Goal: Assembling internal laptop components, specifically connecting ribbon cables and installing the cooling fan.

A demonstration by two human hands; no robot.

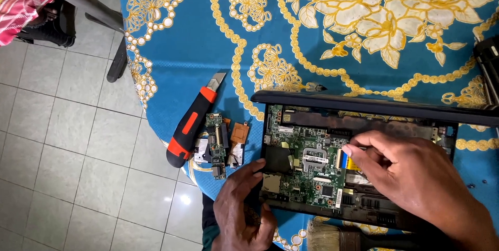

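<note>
With right hand fingertips pinched at the ribbon connector on the green mainboard (grip contents unclear), left hand spread open bracing the opened laptop chassis edge, apply light, even pressure, clear of utility knife and 1 loose small board.

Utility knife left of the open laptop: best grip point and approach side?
Take the utility knife by the black-and-orange handle at mid-length, coming from above with fingers across its width. It lies flat and diagonal on the tablecloth; the blade tip points up-right, so stay at the lower-left end. The small circuit board crowds its right side.
</note>
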